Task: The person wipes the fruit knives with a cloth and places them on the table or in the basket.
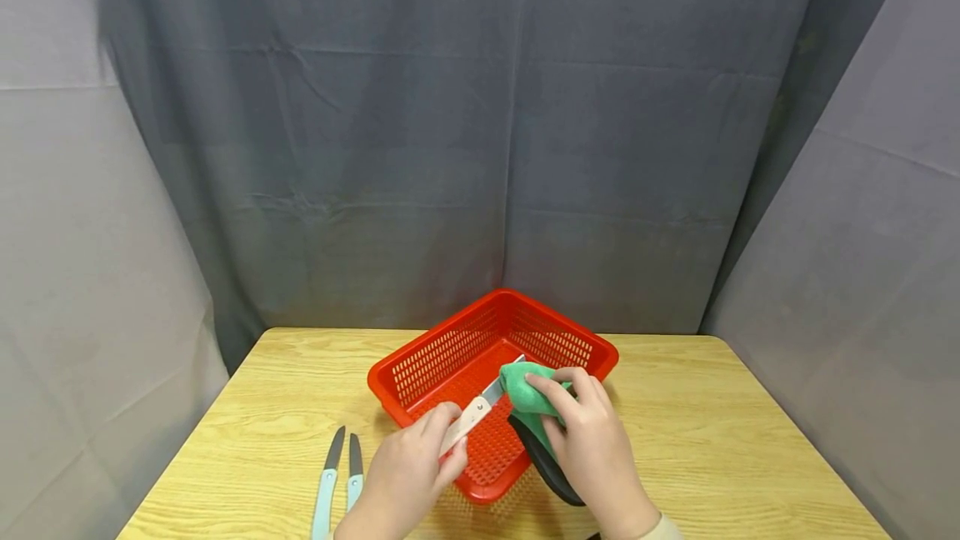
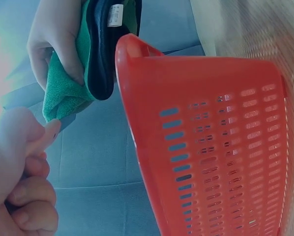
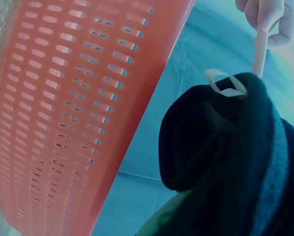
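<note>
My left hand (image 1: 405, 473) grips the pale handle of a knife (image 1: 471, 419), its blade slanting up and to the right over the red basket. A green cloth (image 1: 528, 390) with a black border is folded around the middle of the blade, and the bare tip shows past it. My right hand (image 1: 592, 440) pinches the cloth against the blade, with the black part hanging below the fingers. In the left wrist view the cloth (image 2: 68, 91) carries a white label. From the right wrist, the dark side of the cloth (image 3: 225, 157) hides my right fingers.
The red perforated basket (image 1: 551, 340) stands on the wooden table (image 1: 690, 423), under both hands. Left of my left hand lie two knives with light blue handles, one longer (image 1: 324, 498) and one partly hidden (image 1: 355, 486). Grey curtains (image 1: 390, 148) enclose the table's back and sides.
</note>
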Motion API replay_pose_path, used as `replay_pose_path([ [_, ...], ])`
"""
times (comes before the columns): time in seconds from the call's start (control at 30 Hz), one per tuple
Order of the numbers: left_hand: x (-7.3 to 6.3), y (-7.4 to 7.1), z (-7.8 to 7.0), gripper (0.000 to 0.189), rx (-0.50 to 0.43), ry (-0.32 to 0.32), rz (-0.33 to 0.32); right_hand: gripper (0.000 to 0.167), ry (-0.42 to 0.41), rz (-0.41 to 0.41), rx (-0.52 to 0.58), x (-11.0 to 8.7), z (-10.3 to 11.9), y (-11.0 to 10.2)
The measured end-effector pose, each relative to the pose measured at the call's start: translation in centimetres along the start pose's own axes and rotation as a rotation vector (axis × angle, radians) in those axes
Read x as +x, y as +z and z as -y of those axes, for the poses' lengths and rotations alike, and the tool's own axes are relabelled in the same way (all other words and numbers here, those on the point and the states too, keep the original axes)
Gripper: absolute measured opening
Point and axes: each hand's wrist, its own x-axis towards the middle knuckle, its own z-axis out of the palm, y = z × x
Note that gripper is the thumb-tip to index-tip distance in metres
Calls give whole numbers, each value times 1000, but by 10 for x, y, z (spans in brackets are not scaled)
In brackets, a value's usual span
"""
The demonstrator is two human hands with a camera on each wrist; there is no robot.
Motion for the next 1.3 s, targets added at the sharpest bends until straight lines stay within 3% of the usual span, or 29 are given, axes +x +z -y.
replay_pose_path([
  [0.53, -2, 4, 0, 30, -15, -5, 34, 52, 98, -18, -28, 0, -15, -1],
  [0.8, -3, 5, 0, 27, -43, -107, 99, 53, 133, -108, -52, 6, -20, -13],
  [1.1, -3, 6, 1, 30, -19, -139, 47, 60, 11, -22, -10, 6, -8, -14],
  [1.3, -3, 6, 2, 32, -11, -124, 25, 64, -64, 48, 29, 3, 0, -9],
])
